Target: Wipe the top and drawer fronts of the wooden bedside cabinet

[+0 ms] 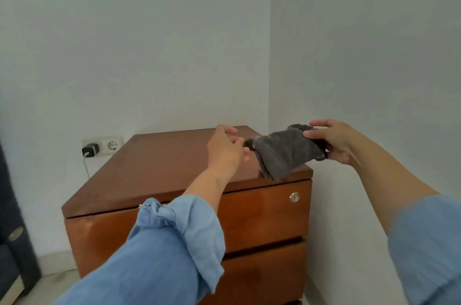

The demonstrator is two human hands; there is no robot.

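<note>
Sleeves: rolled blue sleeve (174,237) nearest the camera.
Right hand (331,141): I grip one end of the grey cloth (284,152).
Left hand (225,147): I pinch the cloth's other end.
Cloth: stretched between my hands, hanging corner touching the cabinet (159,167) top near its front right edge.
Wall: socket (103,146) with charger.

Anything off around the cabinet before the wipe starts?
Nothing stands out. The cabinet sits square in the corner with its drawers closed. The grey cloth is bunched between the right hand and left hand, its lower edge at the top's front corner.
</note>
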